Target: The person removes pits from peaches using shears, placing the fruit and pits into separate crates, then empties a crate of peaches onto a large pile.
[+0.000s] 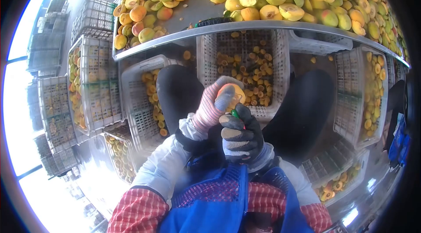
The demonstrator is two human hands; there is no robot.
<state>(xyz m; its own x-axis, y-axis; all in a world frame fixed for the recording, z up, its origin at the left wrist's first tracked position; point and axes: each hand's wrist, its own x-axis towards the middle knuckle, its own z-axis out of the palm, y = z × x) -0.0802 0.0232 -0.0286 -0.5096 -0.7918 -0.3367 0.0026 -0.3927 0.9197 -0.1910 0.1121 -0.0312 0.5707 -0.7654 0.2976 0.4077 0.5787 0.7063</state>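
Fruit (239,95) seems soft, best held by its sides; my left hand (213,106) holds it, my right hand (242,140) a green tool (235,113).

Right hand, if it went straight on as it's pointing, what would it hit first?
Most likely the orange fruit in the left hand, just beyond the right hand; depth is unclear.

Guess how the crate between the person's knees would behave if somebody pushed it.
The crate would probably stay stiff, since its lattice walls stand straight. It looks unlikely to tip, with a broad, open shape and its load spread low. The loose fruit pieces inside might slide or tumble, as many look small and rounded.
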